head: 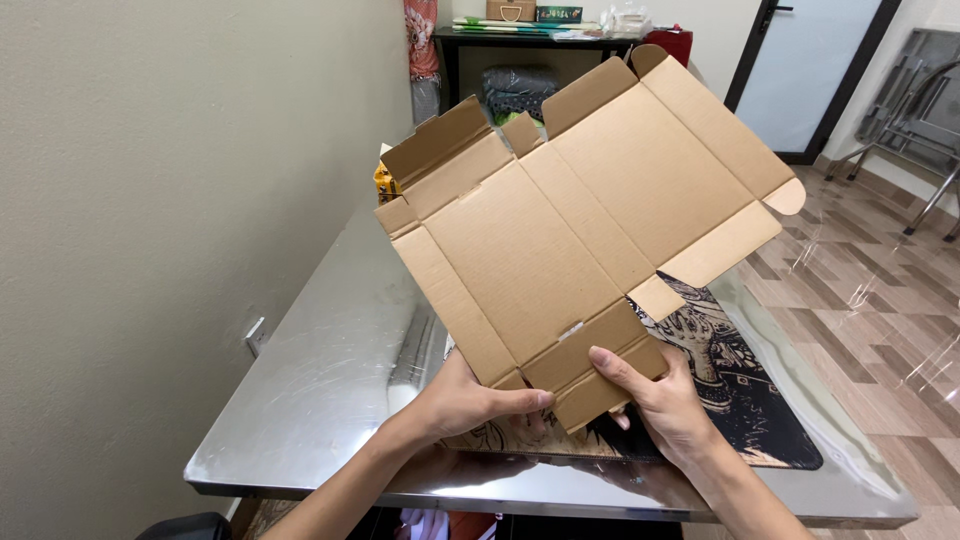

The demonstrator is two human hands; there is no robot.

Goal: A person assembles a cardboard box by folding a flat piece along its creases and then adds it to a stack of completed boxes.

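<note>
At the near edge of the shiny metal table (310, 390), both hands hold up a flat, unfolded cardboard box blank (570, 230) by its near end. The left hand (465, 400) closes on the near left corner, thumb lying across the front of a small flap, the other fingers hidden behind the card. The right hand (665, 400) pinches the near side flap, thumb pressed on the front face and fingers curled behind it. The blank is lifted clear of the table and tilts away and to the right, its creased panels and side flaps spread open, plain brown side facing the camera. Under it, on the right half of the table, lies a dark mat with a pale line drawing (740, 400). Beyond the blank, at the far wall, a dark shelf unit (500, 40) carries bags and small items, and to the far right folded metal chairs (920, 120) stand on the tiled floor near a door
</note>
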